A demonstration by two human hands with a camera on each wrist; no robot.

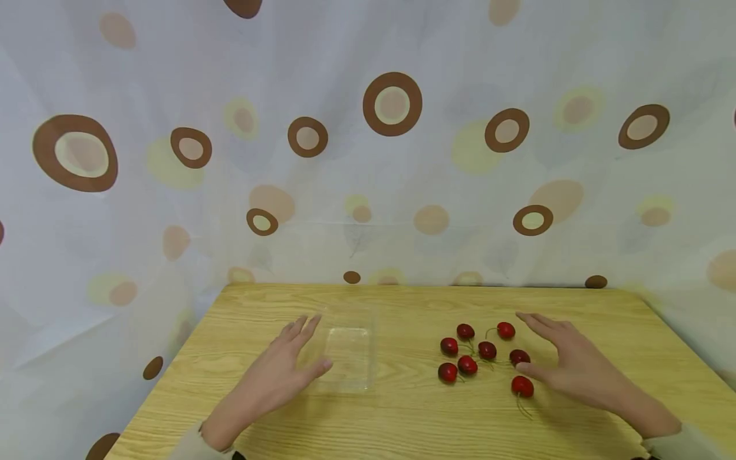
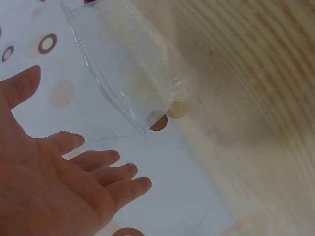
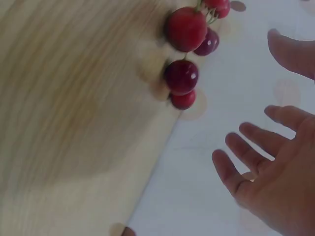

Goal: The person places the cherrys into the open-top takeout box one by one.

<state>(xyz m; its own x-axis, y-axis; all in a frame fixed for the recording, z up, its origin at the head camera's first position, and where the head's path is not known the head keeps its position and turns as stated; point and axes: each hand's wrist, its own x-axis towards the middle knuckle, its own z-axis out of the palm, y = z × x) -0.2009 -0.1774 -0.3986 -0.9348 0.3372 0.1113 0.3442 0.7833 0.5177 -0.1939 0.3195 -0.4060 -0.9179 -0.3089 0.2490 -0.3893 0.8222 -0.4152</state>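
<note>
Several dark red cherries (image 1: 487, 350) with thin green stems lie loosely grouped on the right half of the table. My right hand (image 1: 581, 367) is at their right side, fingers extended and thumb apart, holding nothing; its thumb overlaps one cherry in the head view. The right wrist view shows cherries (image 3: 181, 77) beyond the spread fingers. Left of the cherries stands a clear plastic box (image 1: 347, 358), its top open. Beside its left edge is my left hand (image 1: 276, 377), fingers stretched out and nothing in it. In the left wrist view the clear box (image 2: 123, 59) appears past the fingertips.
The light wood table (image 1: 402, 428) reaches back to a pale curtain (image 1: 368, 172) with brown and yellow circles. That same cloth also runs along the left and right sides of the table.
</note>
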